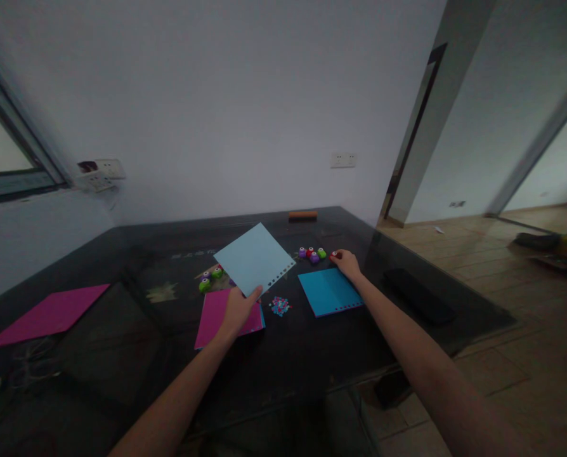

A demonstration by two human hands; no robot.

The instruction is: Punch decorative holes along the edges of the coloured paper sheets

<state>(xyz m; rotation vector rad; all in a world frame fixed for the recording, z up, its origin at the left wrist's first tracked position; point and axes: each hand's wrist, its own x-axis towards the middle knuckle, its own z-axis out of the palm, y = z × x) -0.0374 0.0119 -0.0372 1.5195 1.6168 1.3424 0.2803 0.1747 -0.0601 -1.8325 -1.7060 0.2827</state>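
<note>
My left hand [240,309] pinches the lower edge of a light blue sheet [254,257] with a row of holes, raised and tilted above the table. Beneath that hand lies a pink sheet stack [212,315]. My right hand [347,263] has its fingers closed on a small red toy [333,256] just past a blue punched sheet [330,291]. Left of it sit several purple, red and green toys [314,256] with white eye-like tops. Small colourful beads [280,306] form a pile between the sheets. More green and purple toys [205,285] stand left of the raised sheet, which partly covers them.
A brown cylinder [303,216] lies at the back edge of the dark table [302,355]. A black elongated case [417,296] is at the right. Another pink sheet [50,315] and a tangled clear cord [33,363] lie at the left.
</note>
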